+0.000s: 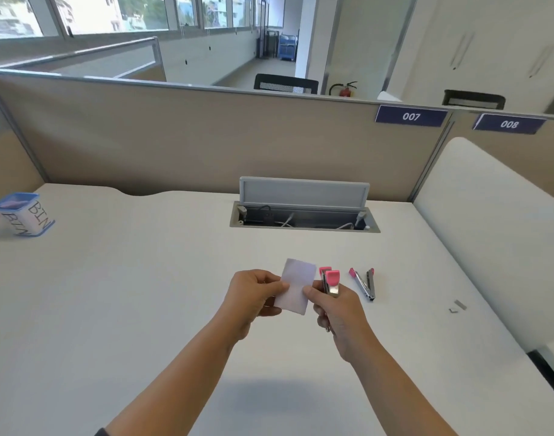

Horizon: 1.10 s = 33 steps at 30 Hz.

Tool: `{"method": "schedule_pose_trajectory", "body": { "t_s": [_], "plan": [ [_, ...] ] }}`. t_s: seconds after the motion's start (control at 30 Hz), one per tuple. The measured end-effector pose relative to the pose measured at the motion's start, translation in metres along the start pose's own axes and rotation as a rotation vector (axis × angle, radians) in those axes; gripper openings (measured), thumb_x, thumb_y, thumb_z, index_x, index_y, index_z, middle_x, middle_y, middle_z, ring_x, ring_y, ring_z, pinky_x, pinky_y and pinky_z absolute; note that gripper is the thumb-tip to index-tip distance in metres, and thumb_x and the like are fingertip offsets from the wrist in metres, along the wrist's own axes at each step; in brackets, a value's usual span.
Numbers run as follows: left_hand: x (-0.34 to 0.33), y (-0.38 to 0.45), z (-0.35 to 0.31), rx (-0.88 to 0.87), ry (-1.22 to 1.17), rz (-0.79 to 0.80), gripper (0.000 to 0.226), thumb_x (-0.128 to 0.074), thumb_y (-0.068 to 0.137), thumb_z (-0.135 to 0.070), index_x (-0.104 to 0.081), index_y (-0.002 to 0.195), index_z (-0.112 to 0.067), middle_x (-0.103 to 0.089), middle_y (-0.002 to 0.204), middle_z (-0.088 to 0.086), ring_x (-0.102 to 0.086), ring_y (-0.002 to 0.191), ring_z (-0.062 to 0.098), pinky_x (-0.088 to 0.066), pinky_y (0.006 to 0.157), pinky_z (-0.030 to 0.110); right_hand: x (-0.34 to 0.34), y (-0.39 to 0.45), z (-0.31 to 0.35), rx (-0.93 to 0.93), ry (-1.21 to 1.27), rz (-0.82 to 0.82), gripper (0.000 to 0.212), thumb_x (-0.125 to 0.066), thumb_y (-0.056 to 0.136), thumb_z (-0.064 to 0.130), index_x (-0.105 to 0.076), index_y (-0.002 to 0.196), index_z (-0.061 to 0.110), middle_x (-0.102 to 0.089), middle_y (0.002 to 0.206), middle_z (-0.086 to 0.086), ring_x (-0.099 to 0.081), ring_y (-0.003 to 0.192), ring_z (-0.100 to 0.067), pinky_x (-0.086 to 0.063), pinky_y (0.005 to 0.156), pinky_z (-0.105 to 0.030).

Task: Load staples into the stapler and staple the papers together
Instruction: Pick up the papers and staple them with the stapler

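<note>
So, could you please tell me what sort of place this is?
Most likely an open-plan office: a white desk walled by beige partitions, numbered signs 007 and 008, and a cable box set into the desk.

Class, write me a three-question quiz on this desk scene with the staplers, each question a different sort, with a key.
1. True or false: the right hand grips a pink-and-metal stapler.
2. What does the left hand pinch?
A. small white paper slip
B. blue-rimmed tub marked BIN
3. Fill in: the second pink stapler lying open rests on the white ___.

Key: 1 true; 2 A; 3 desk.
</note>
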State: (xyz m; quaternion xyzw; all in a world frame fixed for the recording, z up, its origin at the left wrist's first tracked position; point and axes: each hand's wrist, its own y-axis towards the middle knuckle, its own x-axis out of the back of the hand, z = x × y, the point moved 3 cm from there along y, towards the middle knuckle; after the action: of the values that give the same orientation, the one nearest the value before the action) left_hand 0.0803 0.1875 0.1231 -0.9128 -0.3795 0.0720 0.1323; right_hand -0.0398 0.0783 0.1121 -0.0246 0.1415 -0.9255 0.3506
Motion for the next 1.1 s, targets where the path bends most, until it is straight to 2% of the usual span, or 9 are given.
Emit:
{"method": "schedule_pose_trajectory", "body": {
  "t_s": [0.1,0.27,0.43,0.57,0.7,0.8,0.97,1.1],
  "plan": [
    [-0.005,-0.002,-0.003,-0.062,0.045,-0.024,0.013,-0.067,0.084,-0.015,-0.068,0.071,-0.01,-0.069,0.069,0.003,-0.065,0.06,0.013,-0.052,0.05,0.019,0.004,-0.004,0.003,0.039,-0.019,-0.009,0.017,-0.067,0.08,0.008,-0.057,0.069,0.015,-0.042,0.048,0.006,-0.035,0.039,-0.006,-0.028,0.036,-0.015],
    [-0.02,-0.005,-0.006,-0.099,0.06,0.027,0.007,-0.071,0.08,-0.018,-0.069,0.076,-0.013,-0.07,0.072,-0.003,-0.064,0.067,0.013,-0.051,0.054,0.021,0.01,-0.005,0.006,0.112,-0.068,-0.007,0.018,-0.067,0.08,0.006,-0.056,0.068,0.014,-0.039,0.05,0.003,-0.032,0.044,-0.011,-0.029,0.039,-0.016],
    [-0.028,-0.005,-0.006,-0.099,0.138,-0.028,0.013,-0.069,0.082,-0.017,-0.066,0.07,-0.012,-0.068,0.067,-0.003,-0.06,0.058,0.008,-0.046,0.046,0.014,0.015,-0.003,0.008,0.101,-0.06,0.026,0.015,-0.066,0.081,0.005,-0.058,0.071,0.013,-0.04,0.053,0.0,-0.032,0.044,-0.012,-0.03,0.039,-0.016],
    [-0.034,-0.006,-0.004,-0.069,0.192,-0.004,0.004,-0.07,0.08,-0.012,-0.069,0.081,-0.008,-0.071,0.077,0.001,-0.064,0.061,0.006,-0.049,0.051,0.016,0.022,-0.001,0.01,0.072,-0.04,0.041,0.013,-0.065,0.082,0.005,-0.058,0.072,0.012,-0.042,0.051,0.0,-0.033,0.043,-0.012,-0.029,0.037,-0.014],
    [-0.046,-0.009,-0.001,-0.006,0.114,0.042,0.009,-0.063,0.086,-0.016,-0.068,0.091,-0.01,-0.072,0.084,0.003,-0.067,0.066,0.009,-0.052,0.058,0.022,0.029,0.002,0.013,0.057,-0.014,0.075,0.015,-0.064,0.083,0.007,-0.058,0.071,0.013,-0.04,0.052,-0.003,-0.033,0.042,-0.011,-0.029,0.037,-0.014],
    [-0.053,-0.01,-0.002,-0.003,0.038,-0.027,0.012,-0.058,0.09,-0.019,-0.065,0.084,-0.011,-0.069,0.079,0.004,-0.063,0.068,0.014,-0.05,0.054,0.022,0.032,0.005,0.011,0.054,-0.015,0.105,0.019,-0.065,0.082,0.009,-0.055,0.067,0.014,-0.039,0.052,-0.003,-0.032,0.042,-0.012,-0.029,0.038,-0.015],
    [-0.059,-0.009,0.002,-0.029,0.107,-0.089,0.015,-0.058,0.09,-0.016,-0.062,0.077,-0.009,-0.063,0.073,0.002,-0.056,0.063,0.013,-0.046,0.048,0.02,0.042,0.009,0.005,0.008,-0.039,0.14,0.017,-0.066,0.08,0.014,-0.055,0.068,0.016,-0.044,0.054,0.0,-0.037,0.041,-0.009,-0.03,0.038,-0.014],
    [-0.061,-0.008,0.009,0.003,0.135,-0.104,0.015,-0.06,0.088,-0.016,-0.061,0.075,-0.011,-0.061,0.073,0.002,-0.054,0.063,0.013,-0.045,0.045,0.018,0.049,0.015,0.0,-0.042,0.032,0.161,0.013,-0.069,0.077,0.011,-0.061,0.075,0.02,-0.05,0.058,0.003,-0.042,0.049,-0.009,-0.03,0.047,-0.022]
  ]
}}
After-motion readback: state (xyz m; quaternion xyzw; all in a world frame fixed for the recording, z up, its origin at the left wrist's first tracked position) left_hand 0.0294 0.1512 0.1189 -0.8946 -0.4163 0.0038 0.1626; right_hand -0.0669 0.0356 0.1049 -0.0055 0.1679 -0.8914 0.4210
